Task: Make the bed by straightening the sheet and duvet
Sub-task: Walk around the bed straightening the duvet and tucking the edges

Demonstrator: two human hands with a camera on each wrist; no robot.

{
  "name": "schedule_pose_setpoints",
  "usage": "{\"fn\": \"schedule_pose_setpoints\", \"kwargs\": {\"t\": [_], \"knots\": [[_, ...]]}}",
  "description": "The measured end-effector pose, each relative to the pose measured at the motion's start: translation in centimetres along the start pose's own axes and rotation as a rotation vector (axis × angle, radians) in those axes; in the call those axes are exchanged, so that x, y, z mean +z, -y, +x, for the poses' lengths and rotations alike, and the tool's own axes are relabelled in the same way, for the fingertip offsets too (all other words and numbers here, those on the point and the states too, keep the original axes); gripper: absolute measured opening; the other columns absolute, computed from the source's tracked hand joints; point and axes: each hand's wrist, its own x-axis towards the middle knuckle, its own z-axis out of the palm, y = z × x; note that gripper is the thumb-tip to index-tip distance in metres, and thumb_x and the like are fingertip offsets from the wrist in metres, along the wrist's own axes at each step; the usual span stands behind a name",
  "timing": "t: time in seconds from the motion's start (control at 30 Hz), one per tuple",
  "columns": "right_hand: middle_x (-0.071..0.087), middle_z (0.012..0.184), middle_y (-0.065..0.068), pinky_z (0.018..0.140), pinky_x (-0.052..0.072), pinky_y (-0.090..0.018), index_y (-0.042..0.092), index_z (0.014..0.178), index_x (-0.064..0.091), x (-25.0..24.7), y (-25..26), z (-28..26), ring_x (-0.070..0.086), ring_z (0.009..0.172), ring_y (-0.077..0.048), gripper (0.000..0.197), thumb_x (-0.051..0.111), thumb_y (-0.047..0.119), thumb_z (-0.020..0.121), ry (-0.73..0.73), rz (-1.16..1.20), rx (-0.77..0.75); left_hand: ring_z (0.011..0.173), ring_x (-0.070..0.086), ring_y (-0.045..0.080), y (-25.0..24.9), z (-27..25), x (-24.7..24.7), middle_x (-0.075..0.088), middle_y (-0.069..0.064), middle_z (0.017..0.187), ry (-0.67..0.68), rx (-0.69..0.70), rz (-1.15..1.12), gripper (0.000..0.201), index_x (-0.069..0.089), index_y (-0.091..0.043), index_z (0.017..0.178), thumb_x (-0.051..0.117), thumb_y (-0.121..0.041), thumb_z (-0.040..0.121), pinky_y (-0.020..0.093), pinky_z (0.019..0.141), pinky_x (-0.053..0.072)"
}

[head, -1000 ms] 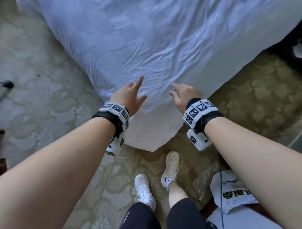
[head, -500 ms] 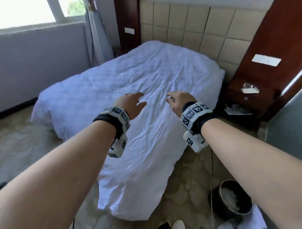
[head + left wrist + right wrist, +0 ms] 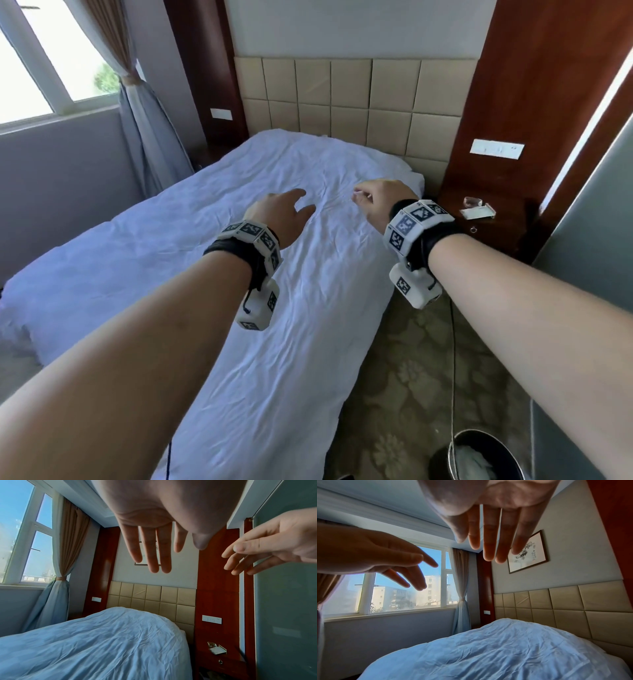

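Observation:
A white, lightly wrinkled duvet [image 3: 205, 274] covers the whole bed, up to the tan padded headboard [image 3: 342, 99]; its near corner hangs toward the floor. Both arms reach out over the bed's near right side. My left hand [image 3: 284, 212] hovers in the air above the duvet, fingers straight and spread, holding nothing; the left wrist view shows its palm [image 3: 154, 520] well above the cloth. My right hand [image 3: 380, 202] floats beside it, fingers relaxed and empty, as the right wrist view [image 3: 496, 527] confirms. The sheet is hidden under the duvet.
A dark wooden nightstand [image 3: 486, 226] with small items stands right of the bed head. On the patterned carpet [image 3: 411, 377] at lower right sits a black bin [image 3: 479, 455]. A window [image 3: 51, 61] and tied curtain [image 3: 144, 113] are on the left; a grey panel [image 3: 589, 240] on the right.
The view has lifted from the bed's foot corner and my feet to the whole bed and headboard. Both hands stay raised, open and empty above the duvet.

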Motion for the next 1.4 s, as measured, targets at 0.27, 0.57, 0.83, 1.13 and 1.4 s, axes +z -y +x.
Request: {"fn": "schedule_pose_setpoints", "kwargs": {"t": [0.27,0.57,0.83,1.13,1.4], "knots": [[0.066,0.091,-0.009,0.075,0.044,-0.034,0.007,0.094,0.064,-4.9,-11.9,10.2,0.058,0.090,-0.029,0.029,0.046,0.030,0.094,-0.050,-0.058,-0.019,0.109,0.058,0.024,-9.1,14.1,2.0,0.065,0.000,0.119,-0.050,0.057,-0.012,0.049,0.037,-0.029,0.142,0.037,-0.049,0.097,0.039,0.085,0.051],[0.062,0.089,-0.010,0.078,0.044,-0.036,0.003,0.098,0.062,-7.3,-21.3,18.5,0.057,0.090,-0.030,0.031,0.044,0.028,0.096,-0.052,-0.082,0.010,0.111,0.057,0.024,-15.1,27.7,3.4,0.064,0.001,0.120,-0.098,0.144,-0.017,0.049,0.039,-0.029,0.141,0.037,-0.050,0.097,0.037,0.091,0.046],[0.066,0.102,-0.010,0.084,0.046,-0.035,0.005,0.108,0.063,-5.7,-32.0,28.6,0.058,0.097,-0.028,0.030,0.045,0.027,0.096,-0.064,-0.126,0.118,0.101,0.061,0.026,-17.2,44.2,9.6,0.068,0.002,0.111,-0.078,0.198,0.002,0.047,0.041,-0.027,0.138,0.036,-0.049,0.097,0.036,0.081,0.049],[0.067,0.093,-0.005,0.081,0.050,-0.039,0.010,0.105,0.066,-6.4,-43.2,41.0,0.059,0.090,-0.025,0.031,0.049,0.033,0.094,-0.163,-0.154,0.272,0.106,0.059,0.029,-22.4,62.7,14.3,0.066,0.004,0.115,-0.008,0.302,-0.071,0.046,0.043,-0.031,0.137,0.039,-0.049,0.094,0.037,0.085,0.049],[0.068,0.108,-0.003,0.084,0.049,-0.031,0.017,0.120,0.062,-4.1,-53.8,51.8,0.061,0.099,-0.022,0.035,0.048,0.037,0.095,-0.125,-0.125,0.339,0.105,0.059,0.028,-26.1,75.9,19.9,0.066,0.002,0.115,0.045,0.326,-0.042,0.047,0.041,-0.034,0.137,0.035,-0.054,0.094,0.039,0.085,0.051]]}}
